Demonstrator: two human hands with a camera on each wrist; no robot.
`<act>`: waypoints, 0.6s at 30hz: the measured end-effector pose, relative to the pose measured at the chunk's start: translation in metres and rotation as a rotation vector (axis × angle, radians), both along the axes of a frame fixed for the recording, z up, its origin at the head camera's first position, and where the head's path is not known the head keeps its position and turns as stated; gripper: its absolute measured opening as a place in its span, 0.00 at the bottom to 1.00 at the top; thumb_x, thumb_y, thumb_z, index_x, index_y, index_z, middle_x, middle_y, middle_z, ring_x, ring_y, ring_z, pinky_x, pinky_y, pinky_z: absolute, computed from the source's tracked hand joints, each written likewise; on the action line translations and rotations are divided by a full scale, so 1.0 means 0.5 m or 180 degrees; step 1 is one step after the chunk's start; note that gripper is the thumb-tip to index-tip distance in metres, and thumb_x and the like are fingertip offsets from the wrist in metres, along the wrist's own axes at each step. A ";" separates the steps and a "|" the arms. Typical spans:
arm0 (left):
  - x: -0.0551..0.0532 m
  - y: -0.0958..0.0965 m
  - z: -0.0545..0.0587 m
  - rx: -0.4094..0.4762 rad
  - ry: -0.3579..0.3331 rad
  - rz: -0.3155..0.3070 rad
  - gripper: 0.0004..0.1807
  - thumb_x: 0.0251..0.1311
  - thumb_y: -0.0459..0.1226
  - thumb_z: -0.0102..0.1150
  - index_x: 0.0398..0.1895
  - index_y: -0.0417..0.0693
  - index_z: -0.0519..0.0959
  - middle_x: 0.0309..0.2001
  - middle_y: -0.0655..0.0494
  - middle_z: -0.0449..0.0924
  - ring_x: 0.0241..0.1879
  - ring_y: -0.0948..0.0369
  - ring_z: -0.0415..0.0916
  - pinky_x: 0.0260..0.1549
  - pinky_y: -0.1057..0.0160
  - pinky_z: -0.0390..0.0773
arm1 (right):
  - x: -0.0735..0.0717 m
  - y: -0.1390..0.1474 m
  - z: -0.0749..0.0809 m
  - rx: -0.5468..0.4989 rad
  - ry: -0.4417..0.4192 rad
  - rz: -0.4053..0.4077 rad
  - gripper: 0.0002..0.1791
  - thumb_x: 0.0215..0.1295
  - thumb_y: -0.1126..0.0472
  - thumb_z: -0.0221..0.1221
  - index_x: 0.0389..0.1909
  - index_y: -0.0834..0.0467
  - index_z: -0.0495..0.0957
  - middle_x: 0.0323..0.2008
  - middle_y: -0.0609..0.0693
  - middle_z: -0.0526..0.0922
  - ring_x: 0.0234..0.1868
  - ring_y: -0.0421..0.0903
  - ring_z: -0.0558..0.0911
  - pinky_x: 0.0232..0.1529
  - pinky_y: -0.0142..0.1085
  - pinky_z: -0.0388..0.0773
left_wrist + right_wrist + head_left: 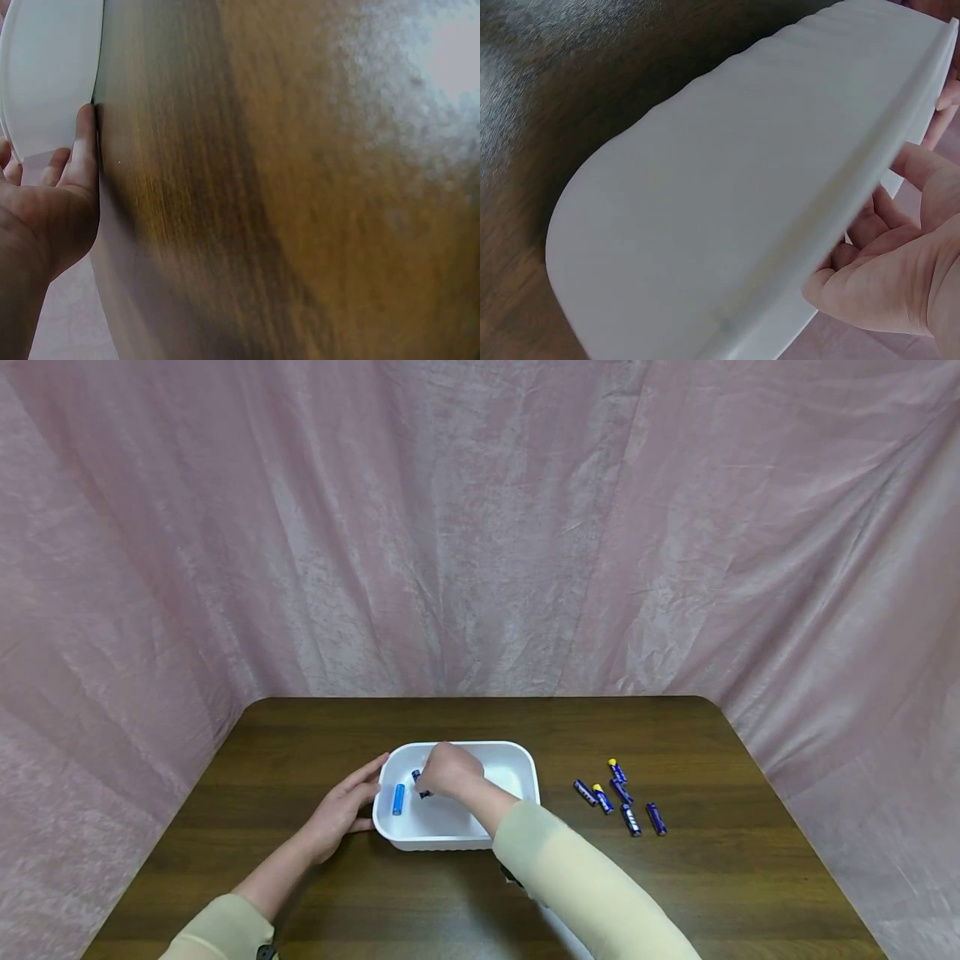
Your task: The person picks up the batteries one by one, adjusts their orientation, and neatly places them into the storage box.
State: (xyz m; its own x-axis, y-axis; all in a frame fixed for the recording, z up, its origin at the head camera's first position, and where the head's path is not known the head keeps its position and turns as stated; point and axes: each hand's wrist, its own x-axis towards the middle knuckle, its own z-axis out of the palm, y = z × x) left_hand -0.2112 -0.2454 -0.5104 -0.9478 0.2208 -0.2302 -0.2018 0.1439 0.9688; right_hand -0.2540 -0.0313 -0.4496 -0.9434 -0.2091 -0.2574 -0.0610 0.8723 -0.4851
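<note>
Lower centre: left hand (337,814), fingers extended, touches white rectangular plastic tray (442,842); right hand (452,768), curled inside, apparently positions dark cylindrical battery (416,774), grip hidden. Next move likely needs tray steady.

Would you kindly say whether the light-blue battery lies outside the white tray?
No, the light-blue battery lies inside the white tray.

- A pale cream long sleeve (592,885) clothes the right arm, its cuff band (528,837) tinged faintly green, above a bare right hand (452,770).
- A matching cream sleeve (225,927), near left, ends above the wrist of a bare left hand (337,817).
- Small dark fittings (266,952) show at both cuffs, too small to make out.
</note>
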 end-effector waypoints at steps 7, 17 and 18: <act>-0.001 -0.001 0.000 -0.0030 -0.0005 -0.0003 0.29 0.77 0.48 0.51 0.79 0.70 0.62 0.79 0.50 0.56 0.70 0.44 0.64 0.51 0.49 0.83 | 0.012 -0.020 -0.002 0.0098 -0.0017 -0.0031 0.13 0.58 0.50 0.73 0.26 0.52 0.81 0.23 0.45 0.79 0.26 0.44 0.75 0.28 0.37 0.72; -0.002 -0.002 -0.002 0.0031 0.0016 -0.0019 0.30 0.77 0.48 0.51 0.79 0.69 0.62 0.79 0.48 0.56 0.70 0.43 0.65 0.51 0.49 0.83 | 0.015 -0.042 -0.014 0.0146 0.0043 -0.0094 0.15 0.54 0.51 0.73 0.33 0.54 0.79 0.26 0.45 0.78 0.26 0.44 0.75 0.26 0.37 0.72; -0.002 -0.002 -0.003 0.0034 0.0014 -0.0023 0.30 0.77 0.48 0.51 0.79 0.69 0.62 0.79 0.48 0.56 0.70 0.43 0.65 0.51 0.48 0.83 | 0.015 -0.043 -0.015 0.0149 0.0037 -0.0102 0.15 0.55 0.50 0.73 0.34 0.54 0.80 0.26 0.45 0.78 0.26 0.44 0.75 0.27 0.37 0.72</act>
